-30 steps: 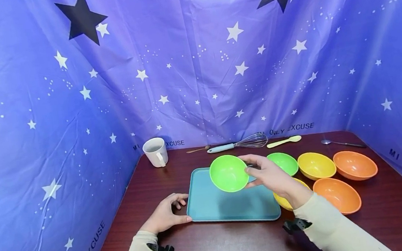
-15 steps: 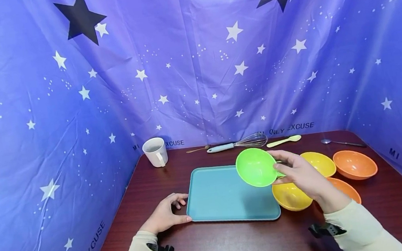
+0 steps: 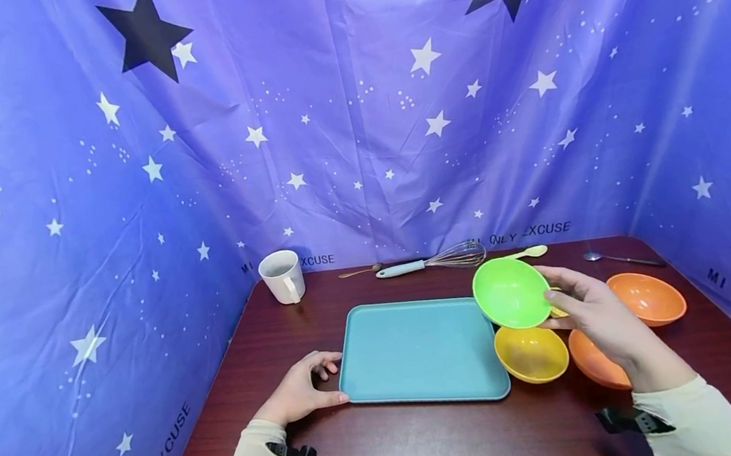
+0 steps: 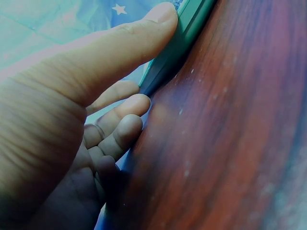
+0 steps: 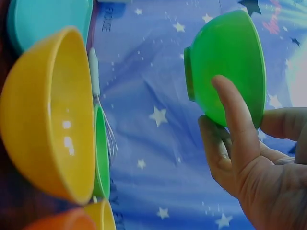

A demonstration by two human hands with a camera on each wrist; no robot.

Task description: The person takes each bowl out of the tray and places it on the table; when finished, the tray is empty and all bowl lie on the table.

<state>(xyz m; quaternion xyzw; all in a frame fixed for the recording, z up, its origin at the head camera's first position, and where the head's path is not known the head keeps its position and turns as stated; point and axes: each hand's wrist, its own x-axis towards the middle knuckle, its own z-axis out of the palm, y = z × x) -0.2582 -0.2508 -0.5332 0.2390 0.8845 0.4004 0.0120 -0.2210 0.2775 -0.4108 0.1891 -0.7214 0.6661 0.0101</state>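
Note:
My right hand grips a light green bowl by its right rim, raised above the table with its opening tilted toward the head camera. In the right wrist view, the thumb and fingers hold this bowl at its lower side. Below it sits a yellow bowl. A second green bowl shows only in the right wrist view, beyond the yellow one. My left hand rests at the left edge of a teal tray. Its thumb touches the tray near the corner, and its other fingers are loosely bent.
Two orange bowls stand on the right, beside a second yellow bowl mostly hidden by my hand. Along the back lie a whisk, a pale yellow spoon and a metal spoon. A white mug stands back left.
My right hand has carried the green bowl rightward, from over the tray to above the yellow bowl and the tray's right edge. The left hand and tray stay put.

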